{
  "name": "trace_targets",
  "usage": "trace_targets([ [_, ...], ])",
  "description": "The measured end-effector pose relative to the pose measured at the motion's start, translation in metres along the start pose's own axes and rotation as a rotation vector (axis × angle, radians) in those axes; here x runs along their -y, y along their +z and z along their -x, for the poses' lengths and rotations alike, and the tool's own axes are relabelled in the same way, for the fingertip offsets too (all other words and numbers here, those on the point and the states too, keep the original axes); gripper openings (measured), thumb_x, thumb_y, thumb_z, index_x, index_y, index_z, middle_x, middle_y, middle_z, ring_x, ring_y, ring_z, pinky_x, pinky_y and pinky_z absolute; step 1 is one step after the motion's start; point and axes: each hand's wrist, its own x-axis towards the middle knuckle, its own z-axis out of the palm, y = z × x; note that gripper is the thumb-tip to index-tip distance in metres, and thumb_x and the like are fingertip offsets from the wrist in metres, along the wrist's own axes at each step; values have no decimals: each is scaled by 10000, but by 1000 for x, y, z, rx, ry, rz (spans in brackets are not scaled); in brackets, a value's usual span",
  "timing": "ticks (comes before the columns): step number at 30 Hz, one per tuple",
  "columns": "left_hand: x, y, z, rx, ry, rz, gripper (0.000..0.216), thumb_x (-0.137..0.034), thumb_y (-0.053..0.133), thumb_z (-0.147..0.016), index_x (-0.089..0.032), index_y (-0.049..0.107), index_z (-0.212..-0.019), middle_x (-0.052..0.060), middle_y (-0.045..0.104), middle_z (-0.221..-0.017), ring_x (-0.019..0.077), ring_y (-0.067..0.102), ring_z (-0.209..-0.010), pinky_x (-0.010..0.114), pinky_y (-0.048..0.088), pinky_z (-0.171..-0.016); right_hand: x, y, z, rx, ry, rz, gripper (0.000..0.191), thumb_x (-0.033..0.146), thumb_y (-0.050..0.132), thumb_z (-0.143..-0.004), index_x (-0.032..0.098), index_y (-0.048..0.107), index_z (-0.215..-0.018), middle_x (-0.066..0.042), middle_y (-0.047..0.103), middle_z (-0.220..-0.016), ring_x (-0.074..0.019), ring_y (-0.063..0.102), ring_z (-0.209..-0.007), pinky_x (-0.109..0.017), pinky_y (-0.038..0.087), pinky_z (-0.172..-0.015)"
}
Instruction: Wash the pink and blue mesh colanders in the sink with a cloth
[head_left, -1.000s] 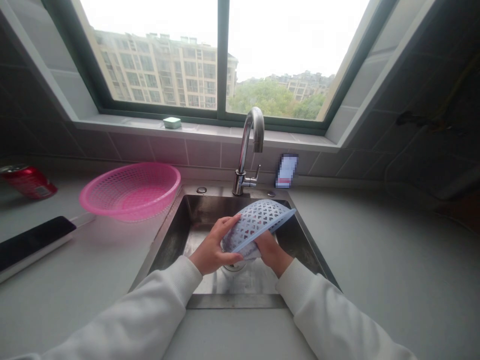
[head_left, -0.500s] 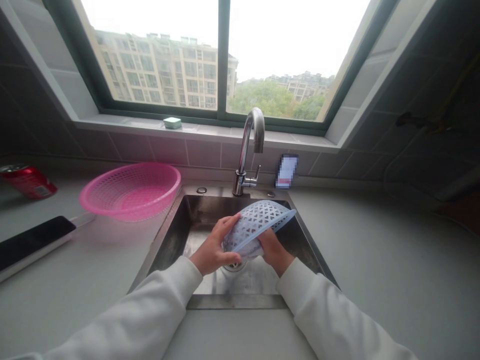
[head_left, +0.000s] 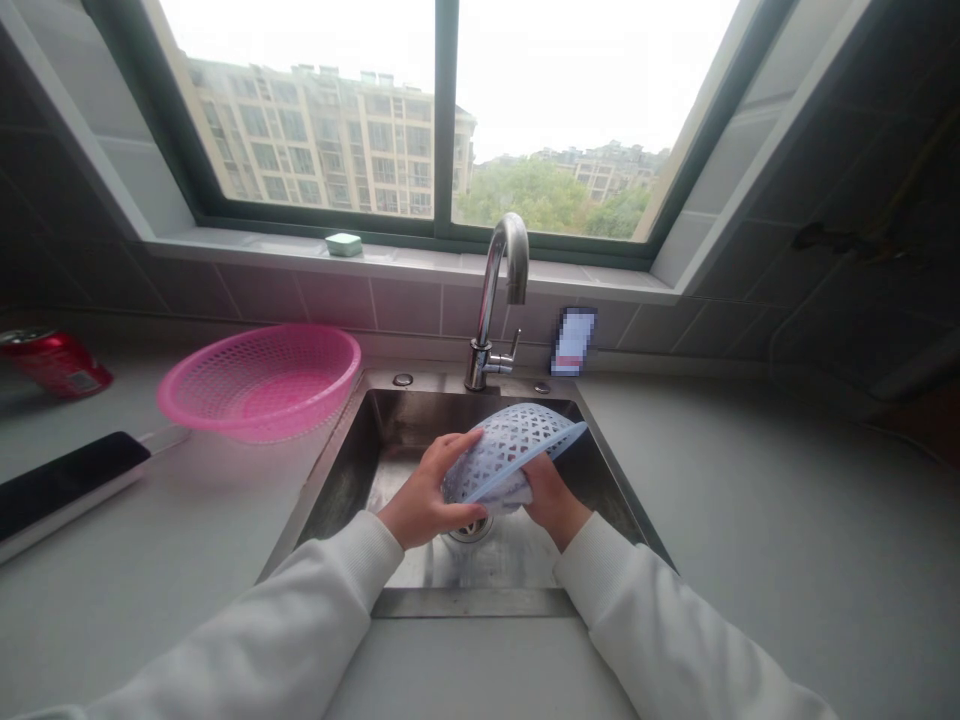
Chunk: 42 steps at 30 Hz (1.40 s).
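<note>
Cloth (head_left: 513, 492) shifted right beneath basket (head_left: 504, 445), left fingers (head_left: 459, 443) pinching its side, right hand (head_left: 553, 503) underneath, fingers hidden, grip unclear

The counter (head_left: 787, 520) carries a pink basket (head_left: 259, 390), red can (head_left: 58, 364) and, seemingly, a black-topped device (head_left: 75, 482).

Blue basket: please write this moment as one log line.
left hand: holds blue basket; right hand: inside, at cloth; pose: tilted, over sink

The blue basket (head_left: 487, 465) looks smooth plastic, the cloth (head_left: 514, 496) soft and matt; the sink (head_left: 472, 603) is dull metal, the tap (head_left: 517, 275) glossy metal, the pink basket (head_left: 281, 402) shiny plastic, the counter (head_left: 795, 550) smooth
</note>
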Motion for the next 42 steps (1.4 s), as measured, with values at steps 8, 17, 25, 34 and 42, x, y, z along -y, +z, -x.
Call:
trace_targets([
  [8,1,1,0,15,3,36,925,-446,870,-712,-323,493,-1547,121,459,-1501,382,472,-1412,552,341,-1243,-1,2,1,-5,34,-28,325,372,756,-746,234,774,-1040,-89,770,-1202,-338,643,-1235,-547,409,-1185],
  [17,0,-2,0,57,-6,25,1081,-730,811,-702,-318,386,-1606,128,361,-1643,439,357,-1508,586,264,-1278,5,-8,1,-142,13,15,401,291,815,-626,256,774,-1023,-90,770,-1186,-383,638,-1224,-570,429,-1159],
  [25,0,0,0,15,2,19,1000,-549,901,-688,-325,466,-1560,128,440,-1551,409,421,-1459,576,317,-1252,18,7,-4,39,129,-138,331,449,639,-864,225,770,-1069,-81,792,-1105,-317,692,-1141,-529,519,-1076],
  [34,-2,-1,1,38,-5,41,968,-560,884,-706,-324,481,-1554,124,454,-1500,393,449,-1428,568,335,-1239,-4,-4,0,-92,15,4,357,358,818,-667,250,772,-1004,-90,765,-1170,-374,643,-1214,-577,430,-1153],
  [42,-1,-2,0,31,-24,29,1108,-675,852,-682,-327,366,-1615,120,381,-1608,421,376,-1492,585,255,-1279,5,-4,-1,-23,24,-13,285,364,768,-751,231,783,-1003,-97,774,-1179,-352,644,-1218,-553,435,-1153],
])
